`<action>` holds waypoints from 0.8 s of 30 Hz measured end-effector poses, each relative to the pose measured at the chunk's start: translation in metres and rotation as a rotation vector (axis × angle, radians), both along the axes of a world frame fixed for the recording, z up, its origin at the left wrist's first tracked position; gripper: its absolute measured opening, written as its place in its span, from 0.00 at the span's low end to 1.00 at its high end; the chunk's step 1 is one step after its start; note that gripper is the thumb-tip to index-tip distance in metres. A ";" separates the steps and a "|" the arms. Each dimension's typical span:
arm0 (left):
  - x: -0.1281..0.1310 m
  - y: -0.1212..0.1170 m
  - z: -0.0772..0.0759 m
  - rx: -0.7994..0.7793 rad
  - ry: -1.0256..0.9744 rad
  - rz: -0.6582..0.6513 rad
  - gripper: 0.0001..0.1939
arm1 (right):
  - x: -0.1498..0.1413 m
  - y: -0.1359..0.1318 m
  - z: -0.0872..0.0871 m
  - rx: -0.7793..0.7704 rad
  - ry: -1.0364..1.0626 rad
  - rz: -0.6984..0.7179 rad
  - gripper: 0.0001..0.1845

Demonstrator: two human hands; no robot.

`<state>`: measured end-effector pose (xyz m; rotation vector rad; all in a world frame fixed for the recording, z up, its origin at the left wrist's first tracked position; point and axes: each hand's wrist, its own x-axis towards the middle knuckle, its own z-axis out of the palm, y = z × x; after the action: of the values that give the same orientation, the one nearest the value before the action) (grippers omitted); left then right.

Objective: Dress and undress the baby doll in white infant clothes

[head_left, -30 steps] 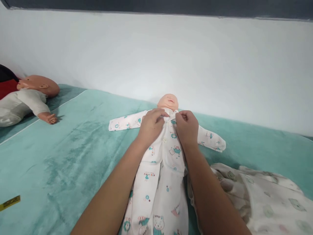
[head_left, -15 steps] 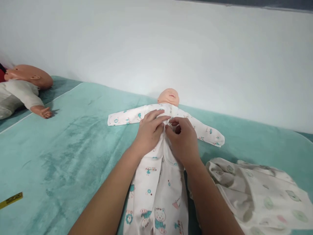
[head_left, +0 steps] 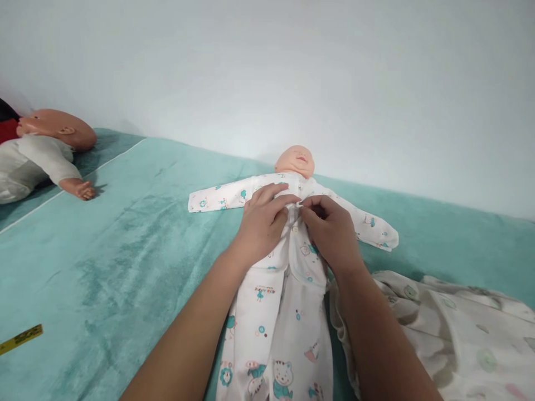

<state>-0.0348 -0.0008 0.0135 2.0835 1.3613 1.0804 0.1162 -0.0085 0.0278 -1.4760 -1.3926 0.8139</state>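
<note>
A baby doll (head_left: 296, 160) lies on its back, head away from me. It has on a white printed baby shirt (head_left: 217, 195), sleeves spread to both sides, and white printed trousers (head_left: 284, 340). My left hand (head_left: 265, 220) rests on the chest, with thumb and forefinger closed on the shirt's front edge. Beside it, my right hand (head_left: 332, 228) pinches the other front edge between thumb and fingertips. The two edges meet between my fingertips. A small round button or snap shows just below them; whatever lies under my fingers is hidden.
A second doll (head_left: 50, 150) in off-white clothes lies at the far left. Crumpled pale printed baby clothes (head_left: 468, 334) lie to the right of my right forearm. A yellow strip (head_left: 20, 338) is on the green cover (head_left: 137, 250). A white wall (head_left: 267, 72) rises behind.
The view has shifted slightly, moving the scene a little to the right. My right hand has drawn slightly away from my left, exposing more shirt front and the small round fastener.
</note>
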 end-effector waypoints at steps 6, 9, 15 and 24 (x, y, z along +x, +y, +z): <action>0.003 0.001 0.002 -0.023 0.014 0.007 0.19 | -0.003 0.006 -0.002 0.082 -0.104 -0.084 0.08; 0.002 0.000 0.003 -0.028 -0.032 0.008 0.18 | -0.005 0.004 -0.004 0.056 -0.024 -0.156 0.07; -0.016 -0.009 0.009 -0.094 -0.209 -0.146 0.17 | -0.003 -0.011 0.006 -0.041 0.075 -0.188 0.09; -0.024 -0.012 0.014 -0.147 -0.020 -0.265 0.12 | -0.001 -0.038 0.042 -0.160 -0.648 0.251 0.16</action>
<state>-0.0591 -0.0131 0.0271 2.0672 1.0825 0.8620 0.1155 -0.0465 0.0699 -1.8053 -2.0631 0.6286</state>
